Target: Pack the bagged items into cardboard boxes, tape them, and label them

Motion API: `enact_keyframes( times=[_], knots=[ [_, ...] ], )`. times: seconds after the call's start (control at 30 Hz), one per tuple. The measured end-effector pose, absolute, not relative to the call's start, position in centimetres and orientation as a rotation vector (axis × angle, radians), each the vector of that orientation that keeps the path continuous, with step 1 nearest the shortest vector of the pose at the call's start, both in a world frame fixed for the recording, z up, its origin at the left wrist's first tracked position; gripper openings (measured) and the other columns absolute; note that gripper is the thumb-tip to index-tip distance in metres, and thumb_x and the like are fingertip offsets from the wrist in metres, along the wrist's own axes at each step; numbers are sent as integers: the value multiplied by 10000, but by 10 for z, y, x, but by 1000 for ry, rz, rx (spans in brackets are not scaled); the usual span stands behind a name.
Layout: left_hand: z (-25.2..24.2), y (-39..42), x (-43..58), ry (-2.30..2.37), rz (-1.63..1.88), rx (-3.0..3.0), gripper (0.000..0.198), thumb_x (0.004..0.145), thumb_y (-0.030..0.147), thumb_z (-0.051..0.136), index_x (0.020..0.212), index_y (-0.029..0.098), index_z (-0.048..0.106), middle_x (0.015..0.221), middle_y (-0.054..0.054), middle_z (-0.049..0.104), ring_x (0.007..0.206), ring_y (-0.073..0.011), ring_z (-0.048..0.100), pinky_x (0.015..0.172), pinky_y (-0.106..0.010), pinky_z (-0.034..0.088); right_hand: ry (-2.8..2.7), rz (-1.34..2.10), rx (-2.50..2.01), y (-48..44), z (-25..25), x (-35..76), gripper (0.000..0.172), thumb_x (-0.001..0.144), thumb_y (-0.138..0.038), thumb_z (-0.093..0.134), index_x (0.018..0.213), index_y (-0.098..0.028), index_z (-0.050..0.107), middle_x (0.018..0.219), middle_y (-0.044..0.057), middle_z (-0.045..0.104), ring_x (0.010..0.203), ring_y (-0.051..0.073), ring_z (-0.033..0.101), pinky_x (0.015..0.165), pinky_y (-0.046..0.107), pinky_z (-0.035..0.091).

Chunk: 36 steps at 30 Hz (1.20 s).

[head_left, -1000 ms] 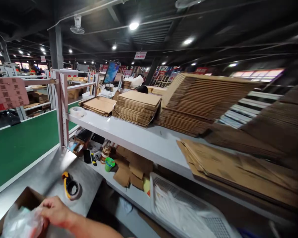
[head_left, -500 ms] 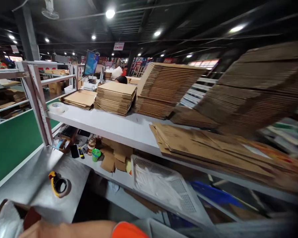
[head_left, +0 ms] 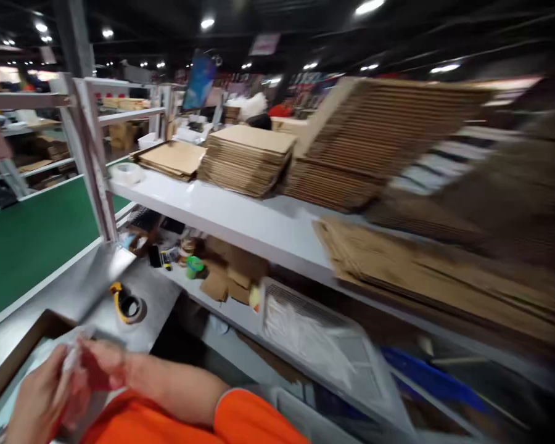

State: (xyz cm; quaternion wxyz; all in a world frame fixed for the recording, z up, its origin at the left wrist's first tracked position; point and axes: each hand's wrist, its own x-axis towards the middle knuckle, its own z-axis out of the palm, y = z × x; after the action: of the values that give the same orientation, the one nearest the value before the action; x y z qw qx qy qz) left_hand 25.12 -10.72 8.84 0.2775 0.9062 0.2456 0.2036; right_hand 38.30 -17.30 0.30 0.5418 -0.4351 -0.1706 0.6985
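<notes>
At the lower left, my left hand and my right hand are close together, fingers closed on crumpled clear plastic. Blur hides whether the plastic is a bag or a loose sheet, and what the reddish tint in it is. Beneath and beside the hands stands an open cardboard box with pale, plastic-looking contents. A tape dispenser with a yellow handle lies on the metal bench, beyond my right hand.
A white shelf bears cardboard stacks, flat cardboard and a clear tape roll. On the lower shelf are a green cup, a phone, a yellow cutter and a white basket of white strips.
The view has swung left and down, with blur. Both hands now show, together on the plastic; earlier only a forearm and part of one hand showed near the box.
</notes>
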Motion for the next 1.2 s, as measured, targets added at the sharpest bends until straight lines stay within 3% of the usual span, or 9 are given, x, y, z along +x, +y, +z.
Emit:
enact_keyframes(
  times=[0.07, 0.17, 0.4, 0.53, 0.67, 0.77, 0.9, 1.07, 1.2],
  knots=[
    [78, -126, 244, 666, 469, 2456, 418, 1086, 540, 483, 797, 286, 644, 679, -32, 715, 551, -216, 635, 556, -325, 506, -377, 1571, -1036, -192, 14, 386, 500, 757, -629, 870, 672, -224, 590, 603, -36, 603, 539, 126, 556, 568, 266, 500],
    [73, -144, 231, 626, 400, 2495, 325, 1068, 449, 501, 865, 271, 681, 824, -78, 773, 722, -228, 714, 697, -332, 545, -434, 1600, -1010, -205, 16, 406, 474, 663, -520, 976, 866, -239, 654, 711, -80, 649, 594, 96, 559, 601, 216, 496],
    [39, -117, 173, 1095, 257, 2416, 447, 1075, 473, 647, 1427, 211, 737, 1360, -187, 772, 1271, -334, 728, 1118, -438, 580, -1138, 802, -1468, -143, 3, 438, 564, 840, -389, 822, 1363, -228, 685, 1236, 84, 800, 1009, 244, 744, 953, 386, 609],
    [3, -96, 166, 1308, -177, 2426, 588, 930, 513, 873, 1388, 156, 778, 1493, -249, 719, 1415, -435, 653, 1166, -500, 552, -1880, 429, -1795, -100, 5, 412, 448, 980, -195, 669, 1421, -157, 740, 1449, 204, 728, 1287, 325, 685, 1145, 446, 542],
    [-15, -96, 171, 1368, -351, 2452, 354, 1002, 387, 807, 1203, 100, 856, 1315, -277, 781, 1279, -448, 728, 1088, -527, 554, -2317, 136, -2023, -77, 3, 393, 283, 993, -167, 695, 1210, -93, 861, 1543, 302, 674, 1527, 453, 508, 1326, 605, 353],
    [-20, -100, 171, 1366, -275, 2462, 312, 1039, 309, 750, 1188, 62, 867, 1288, -279, 789, 1237, -428, 750, 1074, -515, 541, -2433, 162, -1954, -75, 3, 398, 284, 1020, -170, 662, 1186, -117, 886, 1544, 268, 703, 1514, 441, 531, 1313, 603, 367],
    [-25, -99, 168, 1279, -289, 2471, 283, 1053, 275, 685, 1076, 82, 891, 1247, -286, 800, 1202, -411, 757, 1052, -513, 559, -2421, 388, -1717, -78, 2, 406, 433, 1085, -131, 521, 1394, -154, 823, 1475, 190, 768, 1305, 280, 719, 1119, 358, 533],
    [-29, -83, 155, 1170, -420, 2555, 192, 966, 185, 716, 983, 113, 893, 1226, -253, 820, 1199, -411, 751, 1039, -542, 595, -2509, 739, -1690, -81, -17, 413, 381, 1128, -314, 543, 1038, -177, 887, 1048, 184, 876, 1018, 301, 835, 977, 358, 609],
    [-26, -75, 122, 984, -197, 2566, 256, 949, 382, 848, 1083, 168, 888, 1269, -195, 839, 1461, -440, 648, 1229, -587, 538, -2008, 718, -1438, -90, -53, 447, 444, 1082, -479, 598, 1417, -268, 801, 1481, 140, 801, 1371, 333, 759, 1226, 488, 585]
  ],
)
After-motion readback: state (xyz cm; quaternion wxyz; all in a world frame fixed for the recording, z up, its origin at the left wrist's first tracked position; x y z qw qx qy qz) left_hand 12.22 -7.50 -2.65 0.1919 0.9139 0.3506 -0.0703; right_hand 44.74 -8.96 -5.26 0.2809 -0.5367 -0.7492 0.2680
